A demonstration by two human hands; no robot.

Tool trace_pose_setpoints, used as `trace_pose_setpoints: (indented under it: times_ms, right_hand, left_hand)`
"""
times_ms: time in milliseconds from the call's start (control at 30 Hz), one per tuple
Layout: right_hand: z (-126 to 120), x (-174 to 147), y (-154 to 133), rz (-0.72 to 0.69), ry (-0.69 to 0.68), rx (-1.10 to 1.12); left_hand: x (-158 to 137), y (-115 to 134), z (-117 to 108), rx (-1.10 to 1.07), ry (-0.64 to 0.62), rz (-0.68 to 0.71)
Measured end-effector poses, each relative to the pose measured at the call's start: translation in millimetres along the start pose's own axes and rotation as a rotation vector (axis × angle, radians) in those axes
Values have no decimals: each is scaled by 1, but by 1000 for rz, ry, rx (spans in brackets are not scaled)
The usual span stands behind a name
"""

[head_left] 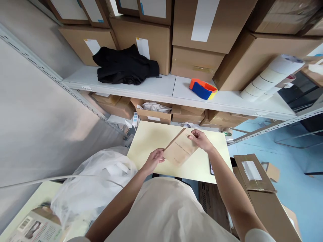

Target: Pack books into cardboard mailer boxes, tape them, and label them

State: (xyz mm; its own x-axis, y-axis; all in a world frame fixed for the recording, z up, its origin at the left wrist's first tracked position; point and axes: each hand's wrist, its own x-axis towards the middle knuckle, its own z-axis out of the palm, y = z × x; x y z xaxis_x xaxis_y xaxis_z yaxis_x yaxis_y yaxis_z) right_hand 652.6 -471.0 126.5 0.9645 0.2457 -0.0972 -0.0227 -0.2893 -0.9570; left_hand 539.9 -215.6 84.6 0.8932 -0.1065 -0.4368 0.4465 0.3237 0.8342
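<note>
Above the pale yellow table (148,137) I hold a flat, tan kraft-paper packet (180,149), tilted, with small dark print across its face. A darker brown strip shows along its upper left edge. Whether it is an envelope or a booklet, I cannot tell. My right hand (200,139) is closed in a pinch on its upper right corner. At the left edge my left hand (155,159) grips it between thumb and fingers, partly hidden by the paper. A phone (212,168) lies at the table's right edge, partly behind my right forearm.
A shelf (161,88) crosses ahead, bearing cartons (196,62), black cloth (127,67), a colourful strap roll (203,89) and white rolls (272,75). A translucent plastic bag (96,181) bulges at left. Cartons (267,205) stand at right.
</note>
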Motion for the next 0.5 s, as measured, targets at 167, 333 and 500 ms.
trace_pose_setpoints:
  times_ms: [167,333,500]
  right_hand:
    - [-8,-12,-3,47,28,24]
    - [-17,-35,10,161,32,219]
    - [-15,-41,17,132,166,340]
  left_hand:
    - [5,-14,4,25,101,95]
    - [4,-19,4,-103,39,6]
    - [0,-15,3,-197,12,-39]
